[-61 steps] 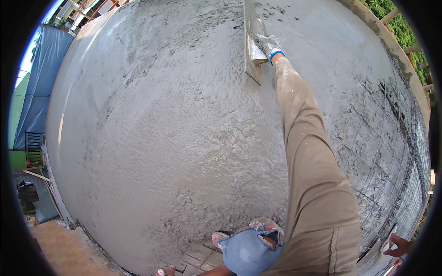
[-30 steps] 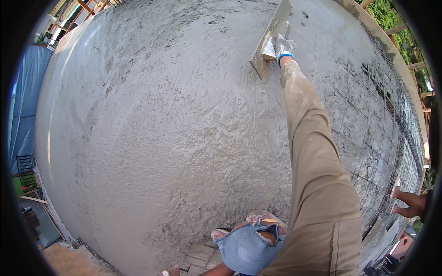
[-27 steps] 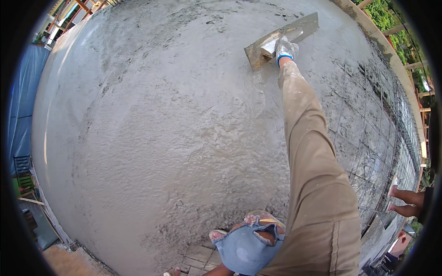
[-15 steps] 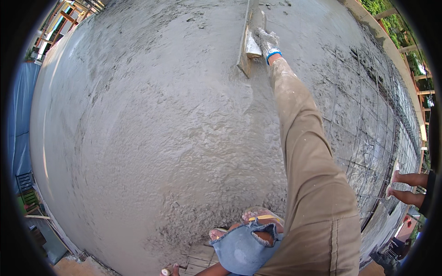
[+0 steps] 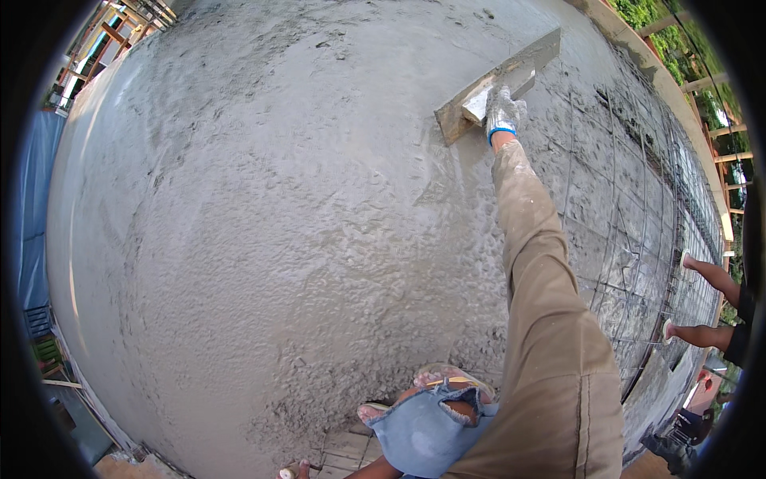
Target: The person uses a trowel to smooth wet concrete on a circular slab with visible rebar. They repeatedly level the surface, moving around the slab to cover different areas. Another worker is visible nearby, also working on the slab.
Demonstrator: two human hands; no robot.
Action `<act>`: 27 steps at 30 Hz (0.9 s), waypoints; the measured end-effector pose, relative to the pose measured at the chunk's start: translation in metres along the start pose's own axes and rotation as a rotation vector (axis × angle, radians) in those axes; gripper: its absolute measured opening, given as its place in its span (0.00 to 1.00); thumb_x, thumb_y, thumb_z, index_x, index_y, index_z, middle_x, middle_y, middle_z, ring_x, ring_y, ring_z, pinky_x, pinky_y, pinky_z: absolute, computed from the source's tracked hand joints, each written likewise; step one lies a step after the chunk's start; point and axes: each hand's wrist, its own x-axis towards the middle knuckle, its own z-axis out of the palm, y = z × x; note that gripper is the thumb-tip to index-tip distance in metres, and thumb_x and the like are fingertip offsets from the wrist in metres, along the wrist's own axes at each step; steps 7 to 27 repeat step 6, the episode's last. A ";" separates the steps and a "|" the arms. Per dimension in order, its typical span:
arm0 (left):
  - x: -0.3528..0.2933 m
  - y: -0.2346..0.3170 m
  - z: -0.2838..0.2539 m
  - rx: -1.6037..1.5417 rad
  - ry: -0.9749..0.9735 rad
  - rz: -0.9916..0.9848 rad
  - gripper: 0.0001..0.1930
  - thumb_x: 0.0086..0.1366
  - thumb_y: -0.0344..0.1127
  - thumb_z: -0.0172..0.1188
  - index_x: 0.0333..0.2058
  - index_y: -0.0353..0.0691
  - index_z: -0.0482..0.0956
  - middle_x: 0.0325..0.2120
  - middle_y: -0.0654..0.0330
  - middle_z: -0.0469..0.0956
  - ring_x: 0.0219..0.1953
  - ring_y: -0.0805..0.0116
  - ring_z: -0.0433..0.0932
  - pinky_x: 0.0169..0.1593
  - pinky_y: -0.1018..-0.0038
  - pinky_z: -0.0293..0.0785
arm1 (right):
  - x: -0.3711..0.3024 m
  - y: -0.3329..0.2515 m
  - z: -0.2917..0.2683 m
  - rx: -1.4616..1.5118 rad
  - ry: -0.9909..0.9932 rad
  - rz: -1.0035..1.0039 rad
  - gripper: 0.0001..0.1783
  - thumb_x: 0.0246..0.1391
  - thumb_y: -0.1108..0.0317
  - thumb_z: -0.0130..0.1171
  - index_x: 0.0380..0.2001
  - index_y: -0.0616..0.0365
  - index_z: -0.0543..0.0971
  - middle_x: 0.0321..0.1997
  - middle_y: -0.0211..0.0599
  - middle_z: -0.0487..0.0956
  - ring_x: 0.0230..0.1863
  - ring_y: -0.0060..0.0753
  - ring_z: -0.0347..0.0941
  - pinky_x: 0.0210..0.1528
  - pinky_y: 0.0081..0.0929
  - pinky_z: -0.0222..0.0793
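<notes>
My right hand [image 5: 503, 112], in a white knit glove with a blue cuff, grips the handle of a long float [image 5: 499, 84]. Its flat, cement-smeared board lies slantwise on grey wet concrete [image 5: 263, 199], far end toward the upper right. Smoothed concrete surrounds the board; nearer my feet it is rough and lumpy. At the lower edge only a bit of my left hand [image 5: 304, 469] shows, closed beside a pale round-ended thing [image 5: 286, 473], perhaps a handle; the rest is cut off. My knee in torn light-blue denim [image 5: 423, 427] and sandalled feet [image 5: 447, 375] are close by.
Steel reinforcing mesh [image 5: 630, 199] runs through rougher concrete on the right. Another person's bare legs [image 5: 706, 335] stand at the right rim, with someone further down [image 5: 694, 423]. A pale form edge [image 5: 686, 104] borders the right side; a blue sheet [image 5: 36, 207] hangs at left.
The float has swung from nearly upright in the picture to a slant, moving right and slightly nearer with my right hand. The other person's legs at right have spread apart.
</notes>
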 end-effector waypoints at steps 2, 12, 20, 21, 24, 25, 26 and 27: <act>0.007 -0.006 0.000 -0.026 -0.011 0.084 0.32 0.67 0.58 0.67 0.59 0.39 0.81 0.55 0.45 0.82 0.56 0.44 0.78 0.58 0.50 0.72 | 0.009 -0.010 0.005 0.018 -0.090 0.014 0.34 0.60 0.49 0.64 0.54 0.73 0.77 0.45 0.57 0.85 0.47 0.54 0.85 0.50 0.43 0.79; 0.020 -0.014 0.001 -0.092 0.017 0.170 0.35 0.65 0.64 0.66 0.59 0.41 0.81 0.56 0.45 0.81 0.58 0.44 0.78 0.59 0.50 0.71 | 0.036 -0.022 0.043 -0.235 -0.294 -0.112 0.32 0.59 0.54 0.67 0.53 0.76 0.80 0.46 0.52 0.86 0.40 0.41 0.85 0.41 0.37 0.81; 0.020 -0.014 0.001 -0.092 0.017 0.170 0.35 0.65 0.64 0.66 0.59 0.41 0.81 0.56 0.45 0.81 0.58 0.44 0.78 0.59 0.50 0.71 | 0.036 -0.022 0.043 -0.235 -0.294 -0.112 0.32 0.59 0.54 0.67 0.53 0.76 0.80 0.46 0.52 0.86 0.40 0.41 0.85 0.41 0.37 0.81; 0.020 -0.014 0.001 -0.092 0.017 0.170 0.35 0.65 0.64 0.66 0.59 0.41 0.81 0.56 0.45 0.81 0.58 0.44 0.78 0.59 0.50 0.71 | 0.036 -0.022 0.043 -0.235 -0.294 -0.112 0.32 0.59 0.54 0.67 0.53 0.76 0.80 0.46 0.52 0.86 0.40 0.41 0.85 0.41 0.37 0.81; 0.020 -0.014 0.001 -0.092 0.017 0.170 0.35 0.65 0.64 0.66 0.59 0.41 0.81 0.56 0.45 0.81 0.58 0.44 0.78 0.59 0.50 0.71 | 0.036 -0.022 0.043 -0.235 -0.294 -0.112 0.32 0.59 0.54 0.67 0.53 0.76 0.80 0.46 0.52 0.86 0.40 0.41 0.85 0.41 0.37 0.81; 0.020 -0.014 0.001 -0.092 0.017 0.170 0.35 0.65 0.64 0.66 0.59 0.41 0.81 0.56 0.45 0.81 0.58 0.44 0.78 0.59 0.50 0.71 | 0.036 -0.022 0.043 -0.235 -0.294 -0.112 0.32 0.59 0.54 0.67 0.53 0.76 0.80 0.46 0.52 0.86 0.40 0.41 0.85 0.41 0.37 0.81; 0.020 -0.014 0.001 -0.092 0.017 0.170 0.35 0.65 0.64 0.66 0.59 0.41 0.81 0.56 0.45 0.81 0.58 0.44 0.78 0.59 0.50 0.71 | 0.036 -0.022 0.043 -0.235 -0.294 -0.112 0.32 0.59 0.54 0.67 0.53 0.76 0.80 0.46 0.52 0.86 0.40 0.41 0.85 0.41 0.37 0.81; 0.020 -0.014 0.001 -0.092 0.017 0.170 0.35 0.65 0.64 0.66 0.59 0.41 0.81 0.56 0.45 0.81 0.58 0.44 0.78 0.59 0.50 0.71 | 0.036 -0.022 0.043 -0.235 -0.294 -0.112 0.32 0.59 0.54 0.67 0.53 0.76 0.80 0.46 0.52 0.86 0.40 0.41 0.85 0.41 0.37 0.81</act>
